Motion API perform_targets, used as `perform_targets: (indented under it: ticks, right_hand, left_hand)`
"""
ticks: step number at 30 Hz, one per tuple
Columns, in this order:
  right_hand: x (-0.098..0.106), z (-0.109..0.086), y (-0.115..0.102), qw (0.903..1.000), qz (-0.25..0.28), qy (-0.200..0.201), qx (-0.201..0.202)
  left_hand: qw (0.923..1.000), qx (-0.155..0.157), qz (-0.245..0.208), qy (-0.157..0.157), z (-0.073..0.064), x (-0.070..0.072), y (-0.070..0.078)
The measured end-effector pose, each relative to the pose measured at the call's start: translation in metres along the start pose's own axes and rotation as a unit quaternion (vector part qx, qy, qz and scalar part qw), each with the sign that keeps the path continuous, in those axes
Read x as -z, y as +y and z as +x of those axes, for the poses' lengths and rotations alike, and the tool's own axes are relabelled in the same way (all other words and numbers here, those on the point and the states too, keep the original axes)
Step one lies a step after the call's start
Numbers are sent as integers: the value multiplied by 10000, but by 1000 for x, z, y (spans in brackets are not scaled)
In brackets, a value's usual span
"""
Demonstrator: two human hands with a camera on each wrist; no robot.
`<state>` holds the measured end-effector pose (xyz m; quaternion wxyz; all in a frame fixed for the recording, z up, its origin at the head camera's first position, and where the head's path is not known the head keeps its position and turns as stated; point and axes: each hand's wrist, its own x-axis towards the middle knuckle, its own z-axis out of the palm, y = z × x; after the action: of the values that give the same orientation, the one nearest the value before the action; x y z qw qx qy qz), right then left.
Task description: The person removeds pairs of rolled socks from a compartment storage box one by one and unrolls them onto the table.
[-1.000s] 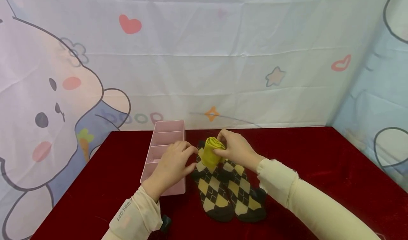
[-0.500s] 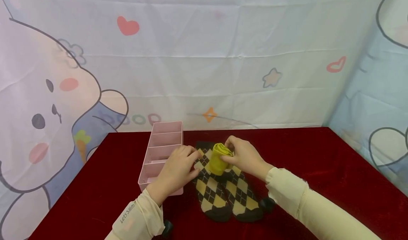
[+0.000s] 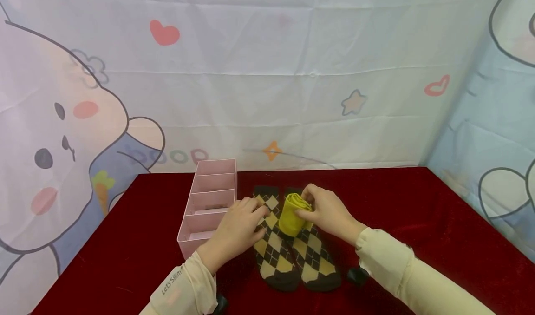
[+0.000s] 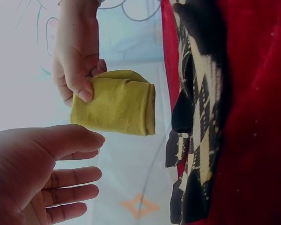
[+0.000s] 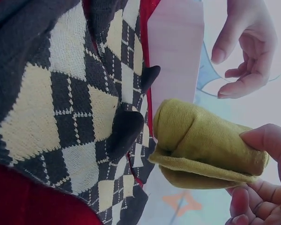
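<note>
My right hand (image 3: 332, 213) pinches a rolled-up yellow sock (image 3: 291, 217) between thumb and fingers, held upright above a pair of black-and-tan argyle socks. The left argyle sock (image 3: 273, 254) and the right argyle sock (image 3: 313, 259) lie flat side by side, toes toward me. In the right wrist view the yellow roll (image 5: 201, 145) shows ribbed knit and a folded edge. My left hand (image 3: 239, 224) hovers between the pink box and the socks, fingers relaxed and holding nothing. The left wrist view shows its thumb a little apart from the yellow roll (image 4: 114, 105).
A pink organizer box (image 3: 186, 246) with several compartments stands left of the socks, partly covered by my left hand. Dark red cloth (image 3: 397, 222) covers the table. A printed curtain (image 3: 259, 96) hangs behind the table's far edge.
My right hand has carried the yellow sock roll slightly right and toward me, from over the left argyle sock to between the two. My left hand has drifted a little the same way.
</note>
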<state>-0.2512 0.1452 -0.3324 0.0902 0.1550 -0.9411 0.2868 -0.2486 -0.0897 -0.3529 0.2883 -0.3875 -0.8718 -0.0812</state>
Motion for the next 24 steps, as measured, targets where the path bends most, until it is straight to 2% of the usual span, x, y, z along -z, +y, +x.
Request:
perform_targets:
  ticks: [15,24]
  right_hand:
    - [11,-21,10,9997,36,70,-212]
    - [16,-38,21,9992,31,102,-395]
  left_hand:
    - [9999,-145,22,-59,2,-9,12]
    - [9997,-258,4,8,2,-13,21]
